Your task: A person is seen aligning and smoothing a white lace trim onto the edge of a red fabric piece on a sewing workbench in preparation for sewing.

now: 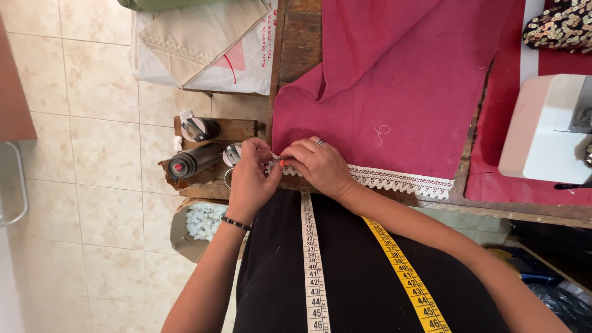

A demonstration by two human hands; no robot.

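Head view, looking down. Left hand (250,179): fingers (259,148) are pinching narrowly at the near corner of the white lace trim (394,180), with a thin pin-like item showing between the two hands, too small to identify. A dark beaded bracelet (236,223) is sitting on this wrist. Right hand (320,165): fingers (295,161) are curling closed onto the same end of the trim and pressing it against the fabric edge; a ring (320,142) is showing on one finger.

The lace trim is running along the near hem of the magenta fabric (394,80), from the hands toward the right. The fabric is lying spread over the wooden tabletop (299,37), one fold lying loose near the far left corner. A short white thread (383,131) is resting on the cloth, apart from the hands.

A measuring tape (314,265), one length white and the other yellow, is hanging over the person's black top.

To the right, a white sewing machine (546,129) is standing on a red cloth (502,123). To the left, below the tabletop edge, dark thread cones (194,159) are lying on a small wooden shelf (231,128), with a box of white pieces (203,221) beneath. Beige folded cloth (197,34) is lying on a white bag on the tiled floor (92,154).
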